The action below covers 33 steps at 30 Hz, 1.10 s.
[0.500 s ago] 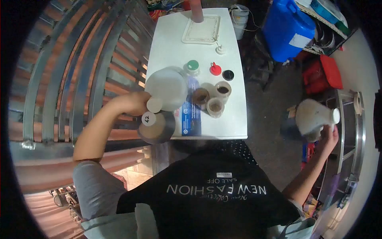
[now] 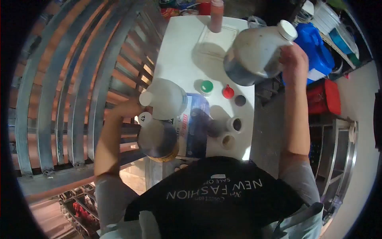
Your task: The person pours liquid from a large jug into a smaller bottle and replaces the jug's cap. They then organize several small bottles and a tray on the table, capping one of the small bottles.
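Note:
My right hand [image 2: 295, 65] is closed near the neck of a large cloudy plastic jug [image 2: 254, 53] with a white cap, tilted above the far right of the table. At the table's left edge, my left hand [image 2: 131, 108] is beside the caps of two jugs, its fingers mostly hidden; it appears closed round their handles. One is a whitish jug [image 2: 167, 99]; the other is a dark-bottomed jug [image 2: 157, 137] with a number on its cap, hanging past the table's near corner. Nearby stand a cup of dark contents [image 2: 235, 124] and a cup of brownish contents [image 2: 227, 142].
On the white table [image 2: 175, 51] are a blue-and-white printed sheet [image 2: 195, 137], a green-lidded jar [image 2: 206, 86], a red spouted cap [image 2: 228, 91], a black lid [image 2: 240, 100], a tray [image 2: 205, 42] and a reddish bottle [image 2: 216, 18]. Metal bars [image 2: 65, 87] line the left; a metal rack [image 2: 338, 147] stands right.
My right hand has brought its jug up from the right side of the floor to over the table. My left hand stays at the two jugs; the view has shifted slightly.

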### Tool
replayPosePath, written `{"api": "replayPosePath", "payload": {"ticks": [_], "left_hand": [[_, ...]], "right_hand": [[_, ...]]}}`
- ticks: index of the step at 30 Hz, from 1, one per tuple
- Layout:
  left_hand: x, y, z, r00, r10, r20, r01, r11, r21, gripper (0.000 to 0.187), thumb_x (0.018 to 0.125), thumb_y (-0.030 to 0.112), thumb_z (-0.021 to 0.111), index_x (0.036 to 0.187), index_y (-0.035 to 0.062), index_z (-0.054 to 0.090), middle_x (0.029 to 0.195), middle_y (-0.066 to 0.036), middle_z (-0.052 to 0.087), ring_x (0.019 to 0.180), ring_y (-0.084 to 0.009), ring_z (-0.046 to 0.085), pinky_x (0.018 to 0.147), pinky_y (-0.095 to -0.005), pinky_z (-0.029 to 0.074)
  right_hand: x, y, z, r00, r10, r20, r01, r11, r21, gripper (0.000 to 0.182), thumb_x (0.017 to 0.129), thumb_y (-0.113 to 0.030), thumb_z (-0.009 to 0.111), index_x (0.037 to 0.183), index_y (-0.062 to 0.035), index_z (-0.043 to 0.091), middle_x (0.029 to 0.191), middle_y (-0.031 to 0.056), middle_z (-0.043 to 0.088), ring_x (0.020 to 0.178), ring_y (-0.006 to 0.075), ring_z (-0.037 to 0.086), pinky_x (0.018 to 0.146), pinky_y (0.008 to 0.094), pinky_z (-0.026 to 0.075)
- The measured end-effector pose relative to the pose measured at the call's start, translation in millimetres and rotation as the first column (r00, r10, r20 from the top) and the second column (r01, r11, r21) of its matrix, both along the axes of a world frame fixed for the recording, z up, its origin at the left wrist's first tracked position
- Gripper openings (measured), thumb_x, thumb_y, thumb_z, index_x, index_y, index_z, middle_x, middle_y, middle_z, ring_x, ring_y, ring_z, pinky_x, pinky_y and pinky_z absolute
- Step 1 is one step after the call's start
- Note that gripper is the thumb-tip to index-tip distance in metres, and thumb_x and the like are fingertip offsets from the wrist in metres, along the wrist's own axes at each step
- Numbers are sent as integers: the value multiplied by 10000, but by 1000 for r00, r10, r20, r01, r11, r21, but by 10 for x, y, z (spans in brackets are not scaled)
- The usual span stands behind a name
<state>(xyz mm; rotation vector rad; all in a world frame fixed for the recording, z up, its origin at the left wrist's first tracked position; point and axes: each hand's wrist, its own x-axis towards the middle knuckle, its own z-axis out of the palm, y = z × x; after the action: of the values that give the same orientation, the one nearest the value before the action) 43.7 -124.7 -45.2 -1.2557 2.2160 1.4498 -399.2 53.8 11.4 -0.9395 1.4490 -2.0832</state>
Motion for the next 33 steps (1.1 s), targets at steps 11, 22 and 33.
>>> {"api": "replayPosePath", "payload": {"ticks": [11, 22, 33], "left_hand": [[315, 9, -566, 752, 340, -565, -58, 888, 456, 149, 681, 93, 627, 820, 40, 621, 729, -19, 574, 632, -114, 523, 550, -252, 382], [272, 287, -643, 551, 590, -590, -325, 803, 499, 172, 684, 67, 557, 851, 26, 556, 717, -37, 522, 602, -130, 498, 534, -263, 365], [315, 225, -763, 616, 434, -657, -194, 892, 408, 70, 678, 69, 587, 737, 35, 599, 721, -23, 574, 648, -109, 539, 569, -252, 395]], "right_hand": [[881, -2028, -657, 902, 433, -12, -425, 891, 162, 130, 737, -148, 632, 658, -46, 648, 619, -12, 530, 571, 105, 467, 542, 269, 342], [1460, -2539, -1374, 819, 574, -21, -553, 798, 241, 170, 773, -169, 646, 750, -7, 692, 693, 8, 638, 643, 96, 562, 620, 267, 456], [2363, -1575, -205, 424, 90, -901, -477, 868, -138, 398, 755, -125, 719, 1147, -103, 652, 1152, 135, 622, 1109, 328, 592, 944, 420, 489]]}}
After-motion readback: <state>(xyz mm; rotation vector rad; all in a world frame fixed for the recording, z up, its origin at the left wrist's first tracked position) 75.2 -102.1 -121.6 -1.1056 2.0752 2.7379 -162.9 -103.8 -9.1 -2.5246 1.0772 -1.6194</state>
